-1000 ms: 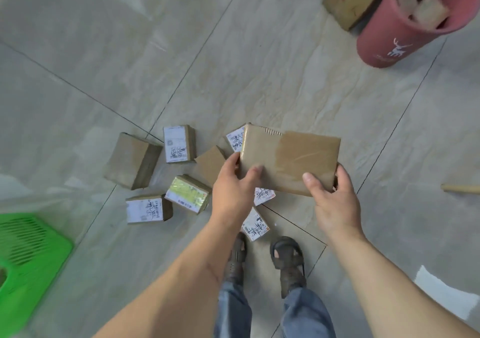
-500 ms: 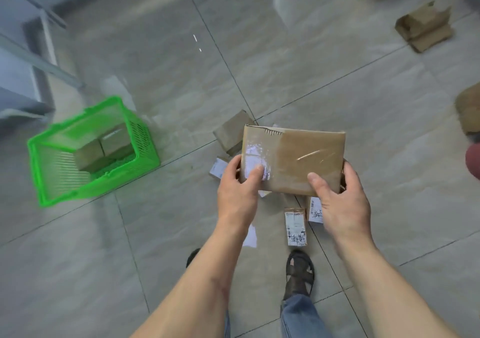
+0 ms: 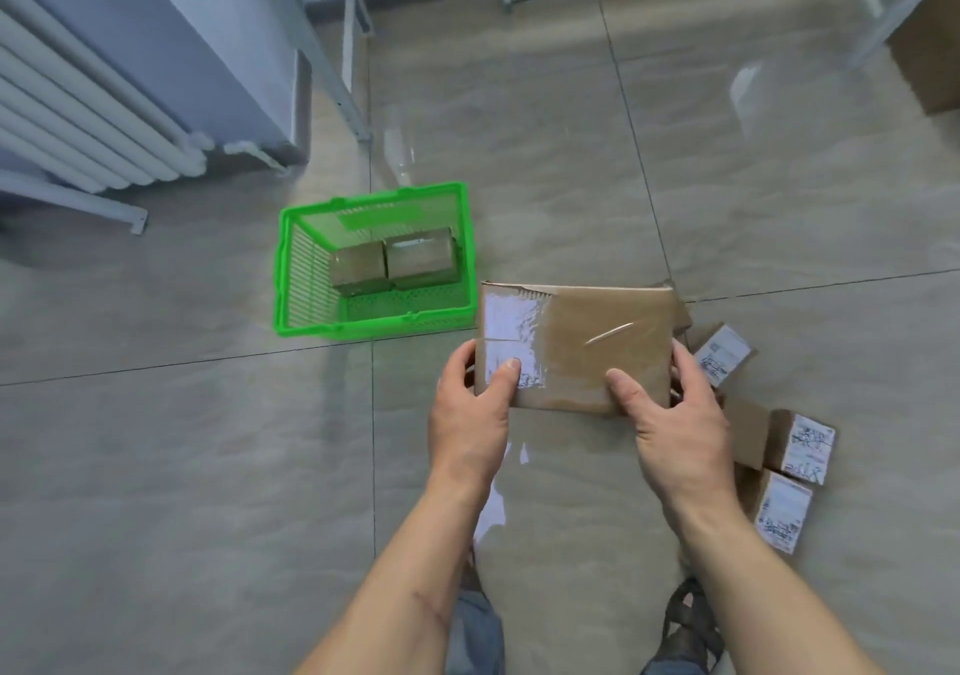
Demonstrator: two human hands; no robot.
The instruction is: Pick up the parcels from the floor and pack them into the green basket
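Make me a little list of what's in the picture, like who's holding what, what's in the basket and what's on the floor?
held: flat brown parcel, clear of the floor
left hand: grips the parcel's left edge
right hand: grips its right edge
green basket: on the floor, left of the parcel
in basket: two brown boxes, side by side
on floor: small labelled parcels, to the right
background: white radiator

The held flat parcel hides some floor parcels behind it. Their label print is too small to read. A cardboard box is cut off at the right edge.
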